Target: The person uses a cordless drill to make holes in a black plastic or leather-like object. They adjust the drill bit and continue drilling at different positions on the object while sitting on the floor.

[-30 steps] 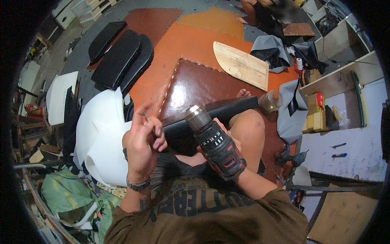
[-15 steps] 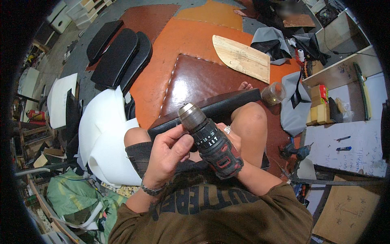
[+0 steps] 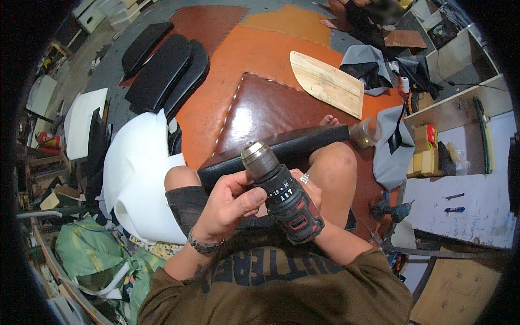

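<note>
A black and red cordless drill [image 3: 295,216] is held in front of my chest, its metal chuck [image 3: 260,160] tilted up and away to the left. My right hand [image 3: 310,189] is closed on the drill from behind and wears a ring; the drill body hides most of its grip. With thumb and curled fingers, my left hand [image 3: 233,203] pinches the numbered collar just below the chuck. Whether a bit sits in the chuck cannot be made out. Across my legs, beyond the drill, lies a long black padded panel [image 3: 309,142].
Black padded panels [image 3: 160,70] lie far left, near white foam [image 3: 138,179]. A curved wooden board [image 3: 327,84] rests on the orange floor covering. At right are a clear jar [image 3: 365,132], another drill [image 3: 391,208] and a white board [image 3: 471,200] with pens. Another person sits far right.
The view has shifted slightly. The drill's numbered collar appears turned a little, and my left thumb has slid to the right over it. Both hands still grip the drill.
</note>
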`<control>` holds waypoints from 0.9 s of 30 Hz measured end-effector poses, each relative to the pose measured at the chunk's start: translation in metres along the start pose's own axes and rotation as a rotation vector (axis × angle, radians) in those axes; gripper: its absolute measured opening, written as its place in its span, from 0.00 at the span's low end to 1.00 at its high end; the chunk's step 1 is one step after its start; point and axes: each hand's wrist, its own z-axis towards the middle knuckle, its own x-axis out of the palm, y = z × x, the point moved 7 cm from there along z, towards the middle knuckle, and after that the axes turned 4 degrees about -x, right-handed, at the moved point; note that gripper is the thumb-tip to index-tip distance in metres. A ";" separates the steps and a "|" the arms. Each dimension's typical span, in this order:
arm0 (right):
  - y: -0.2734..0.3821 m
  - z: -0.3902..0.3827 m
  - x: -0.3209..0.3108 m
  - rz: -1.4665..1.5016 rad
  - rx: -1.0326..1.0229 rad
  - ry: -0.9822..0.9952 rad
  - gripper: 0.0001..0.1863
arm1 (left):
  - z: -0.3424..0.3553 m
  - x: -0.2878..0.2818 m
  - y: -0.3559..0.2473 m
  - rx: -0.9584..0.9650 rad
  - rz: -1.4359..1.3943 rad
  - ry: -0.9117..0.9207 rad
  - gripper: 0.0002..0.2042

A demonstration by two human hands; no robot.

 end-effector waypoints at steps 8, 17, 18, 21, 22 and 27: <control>-0.001 -0.002 0.007 -0.223 -0.023 0.198 0.32 | 0.005 -0.014 0.006 0.014 -0.067 0.006 0.21; -0.004 -0.003 0.010 -0.213 -0.080 0.189 0.17 | 0.006 -0.022 0.005 0.022 -0.012 0.016 0.31; -0.004 -0.003 0.010 -0.205 -0.079 0.206 0.16 | 0.007 -0.021 0.002 0.043 0.034 0.021 0.35; -0.003 -0.007 0.013 -0.124 -0.033 0.278 0.24 | 0.006 -0.019 -0.003 0.070 0.126 -0.009 0.48; -0.002 -0.006 0.013 -0.158 -0.036 0.261 0.23 | 0.007 -0.019 -0.002 0.051 0.121 -0.012 0.47; 0.005 0.000 0.012 -0.187 -0.080 0.196 0.22 | 0.004 -0.017 0.005 0.015 0.085 -0.022 0.45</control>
